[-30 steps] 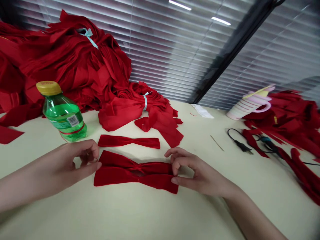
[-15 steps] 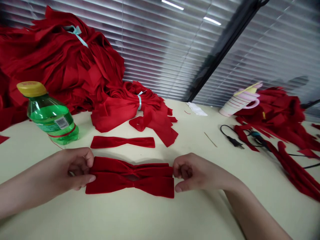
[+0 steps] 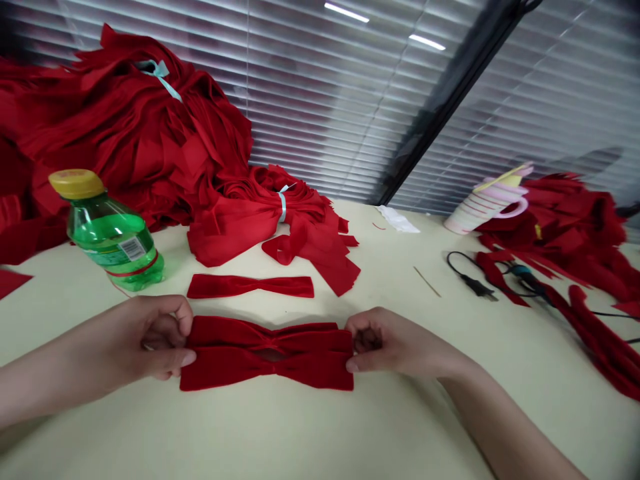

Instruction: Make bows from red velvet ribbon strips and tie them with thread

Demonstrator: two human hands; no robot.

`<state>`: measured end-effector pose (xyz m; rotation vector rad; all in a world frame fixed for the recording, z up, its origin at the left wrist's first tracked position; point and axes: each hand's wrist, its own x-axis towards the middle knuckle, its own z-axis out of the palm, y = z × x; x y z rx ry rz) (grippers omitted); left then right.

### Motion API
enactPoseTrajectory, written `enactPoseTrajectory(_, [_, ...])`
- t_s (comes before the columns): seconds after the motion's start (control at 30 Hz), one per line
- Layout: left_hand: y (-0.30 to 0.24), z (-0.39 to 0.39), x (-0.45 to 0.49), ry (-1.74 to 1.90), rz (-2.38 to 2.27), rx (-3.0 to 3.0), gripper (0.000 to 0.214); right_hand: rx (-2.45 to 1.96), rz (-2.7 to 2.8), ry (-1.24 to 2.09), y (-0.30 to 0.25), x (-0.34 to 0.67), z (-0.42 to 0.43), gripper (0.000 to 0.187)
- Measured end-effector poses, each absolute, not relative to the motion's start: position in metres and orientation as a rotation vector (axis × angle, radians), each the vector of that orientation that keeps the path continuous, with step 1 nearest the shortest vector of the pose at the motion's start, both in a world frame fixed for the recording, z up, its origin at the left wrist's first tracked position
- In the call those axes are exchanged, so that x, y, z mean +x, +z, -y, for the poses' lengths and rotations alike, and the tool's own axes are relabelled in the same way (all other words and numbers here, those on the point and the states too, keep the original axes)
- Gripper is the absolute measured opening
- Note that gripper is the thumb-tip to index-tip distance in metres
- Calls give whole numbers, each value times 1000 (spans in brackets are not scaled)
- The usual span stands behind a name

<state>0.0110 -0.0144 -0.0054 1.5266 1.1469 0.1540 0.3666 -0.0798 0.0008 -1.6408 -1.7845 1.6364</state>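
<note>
A red velvet bow [image 3: 267, 352], made of two layered bow-shaped pieces, lies flat on the cream table [image 3: 300, 433] in front of me. My left hand [image 3: 150, 337] pinches its left end, fingers closed on the fabric. At the bow's right end my right hand [image 3: 387, 343] is pinched shut on the fabric too. Just behind the bow lies a single narrower red bow piece [image 3: 250, 287].
A green plastic bottle [image 3: 113, 233] with a yellow cap stands at the left. Big heaps of red fabric [image 3: 125, 140] and a tied bundle [image 3: 270, 213] fill the back left. At the right lie a black cable with plug [image 3: 470, 280], more red strips [image 3: 590, 320] and stacked pink tape rolls [image 3: 487, 200].
Both hands closed in from beside the bow onto its two ends and now pinch them. The bow has been straightened and its layers lined up.
</note>
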Motion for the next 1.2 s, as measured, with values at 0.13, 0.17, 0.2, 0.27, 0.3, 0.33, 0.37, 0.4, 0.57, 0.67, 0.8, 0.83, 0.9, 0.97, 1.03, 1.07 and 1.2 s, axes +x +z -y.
enactPoseTrajectory(0.13, [2, 14, 12, 133, -1079, 1562, 23, -1636, 1779, 1658, -2, 369, 79, 27])
enactPoseTrajectory(0.17, [4, 13, 12, 139, -1068, 1547, 24, -1626, 1777, 1669, -3, 369, 79, 27])
enactPoseTrajectory(0.2, [5, 13, 12, 143, -1061, 1530, 26, -1612, 1771, 1679, -3, 370, 78, 26])
enactPoseTrajectory(0.27, [6, 13, 13, 155, -1056, 1507, 28, -1589, 1756, 1680, -4, 370, 78, 26])
enactPoseTrajectory(0.3, [6, 13, 12, 157, -1059, 1508, 28, -1582, 1745, 1677, -4, 370, 77, 25])
enactPoseTrajectory(0.33, [6, 13, 12, 155, -1063, 1516, 28, -1583, 1735, 1673, -4, 370, 77, 25])
enactPoseTrajectory(0.37, [5, 12, 11, 146, -1065, 1526, 27, -1590, 1726, 1667, -4, 370, 77, 25])
enactPoseTrajectory(0.4, [5, 12, 10, 134, -1064, 1538, 26, -1604, 1720, 1663, -4, 370, 77, 26])
enactPoseTrajectory(0.57, [3, 9, 7, 128, -1057, 1580, 28, -1657, 1716, 1671, -6, 373, 76, 25])
enactPoseTrajectory(0.67, [0, 9, 10, 152, -1068, 1561, 30, -1678, 1738, 1658, -6, 373, 76, 26])
enactPoseTrajectory(0.8, [-6, 9, 12, 161, -1056, 1484, 29, -1711, 1794, 1568, -6, 370, 77, 29])
enactPoseTrajectory(0.83, [-8, 9, 12, 163, -1047, 1476, 29, -1721, 1803, 1550, -5, 368, 77, 29])
enactPoseTrajectory(0.9, [-9, 10, 11, 158, -1041, 1485, 28, -1736, 1824, 1521, -4, 366, 78, 28])
enactPoseTrajectory(0.97, [-9, 10, 12, 146, -1044, 1502, 27, -1739, 1847, 1489, -3, 365, 78, 26])
enactPoseTrajectory(1.03, [-8, 11, 12, 155, -1050, 1513, 27, -1750, 1834, 1476, -3, 366, 79, 26])
enactPoseTrajectory(1.07, [-7, 11, 13, 174, -1058, 1516, 29, -1761, 1812, 1475, -3, 365, 79, 27])
enactPoseTrajectory(1.2, [-4, 14, 17, 273, -1113, 1540, 37, -1820, 1711, 1038, -4, 355, 80, 33])
